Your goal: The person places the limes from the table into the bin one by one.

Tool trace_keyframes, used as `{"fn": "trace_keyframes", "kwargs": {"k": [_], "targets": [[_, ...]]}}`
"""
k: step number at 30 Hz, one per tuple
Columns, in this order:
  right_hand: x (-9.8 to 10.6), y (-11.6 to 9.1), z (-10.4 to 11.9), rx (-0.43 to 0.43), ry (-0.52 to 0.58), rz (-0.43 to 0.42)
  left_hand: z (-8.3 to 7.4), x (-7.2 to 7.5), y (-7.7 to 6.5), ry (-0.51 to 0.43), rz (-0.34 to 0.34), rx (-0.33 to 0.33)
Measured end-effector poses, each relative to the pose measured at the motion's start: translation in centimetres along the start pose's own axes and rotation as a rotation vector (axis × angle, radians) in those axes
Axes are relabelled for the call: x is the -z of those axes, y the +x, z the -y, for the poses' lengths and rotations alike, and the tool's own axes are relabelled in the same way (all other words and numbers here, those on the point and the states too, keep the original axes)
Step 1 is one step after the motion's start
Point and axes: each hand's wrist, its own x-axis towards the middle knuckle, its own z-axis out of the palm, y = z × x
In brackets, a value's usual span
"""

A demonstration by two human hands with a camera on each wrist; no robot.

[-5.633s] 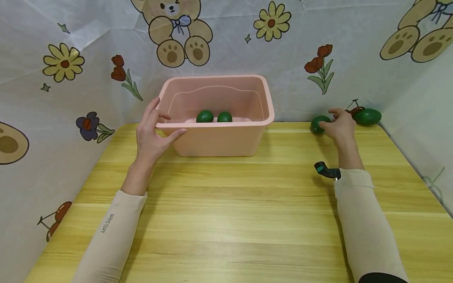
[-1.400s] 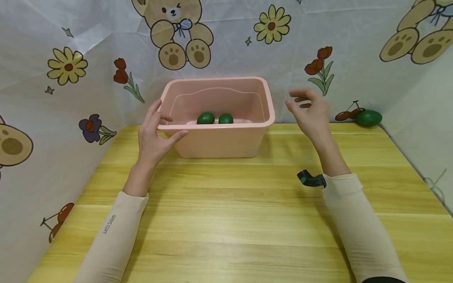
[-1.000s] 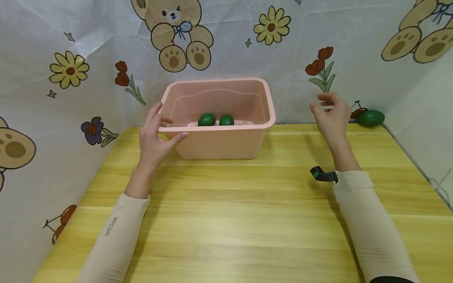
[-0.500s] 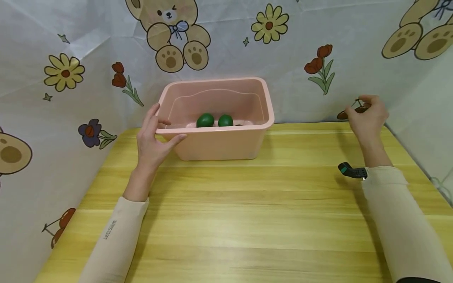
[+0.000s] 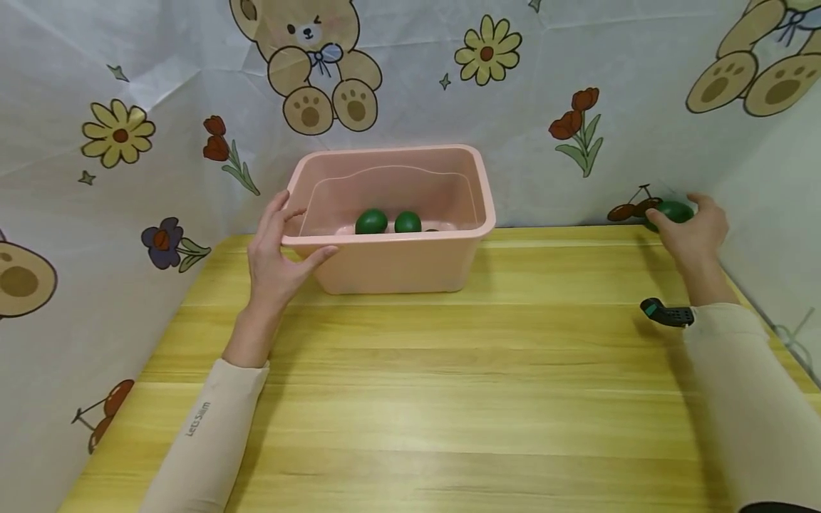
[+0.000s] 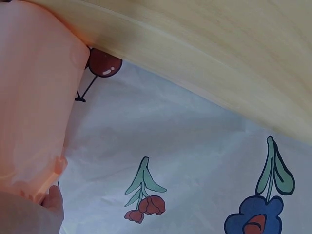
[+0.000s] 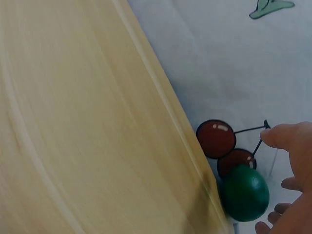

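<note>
In the head view, a pink plastic bin [image 5: 394, 263] stands at the back of the table, and my left hand [image 5: 271, 263] grips its left front corner, thumb outside, fingers over the rim. Inside lie two smooth dark green egg-shaped objects [image 5: 371, 221], and a dark sliver of something else shows above the front rim. At the far right corner, my right hand [image 5: 698, 231] is spread around another dark green egg-shaped object [image 5: 676, 211]. In the right wrist view, a gap shows between that green object [image 7: 245, 195] and the parted fingers [image 7: 287, 134].
Behind the wooden table [image 5: 436, 385] hangs a white cloth [image 5: 526, 128] printed with bears, flowers and cherries. A pale wall [image 5: 776, 214] borders the table's right edge. A black band with a small device [image 5: 667, 313] sits on my right wrist.
A green object near the back right has left the table, and a dark sliver now shows in the bin. My right hand went toward the bin, then back right to the last green object.
</note>
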Motion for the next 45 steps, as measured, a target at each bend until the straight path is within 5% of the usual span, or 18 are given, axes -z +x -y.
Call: {"fn": "trace_keyframes", "kwargs": {"k": [5, 13, 33, 45], "targets": [[0.3, 0.6, -1.4, -0.041, 0.006, 0.043, 0.1, -0.2, -0.3, 0.022, -0.001, 0.021], [0.4, 0.9, -2.6, -0.120, 0.029, -0.019, -0.1, -0.8, -0.7, 0.046, -0.013, 0.077], [-0.7, 1.5, -3.1, -0.004, -0.047, 0.081, -0.2, -0.9, -0.5, 0.041, -0.050, 0.077], [-2.3, 1.2, -0.6, 0.009, -0.032, 0.063, 0.0, -0.4, -0.3, 0.051, -0.058, 0.092]]}}
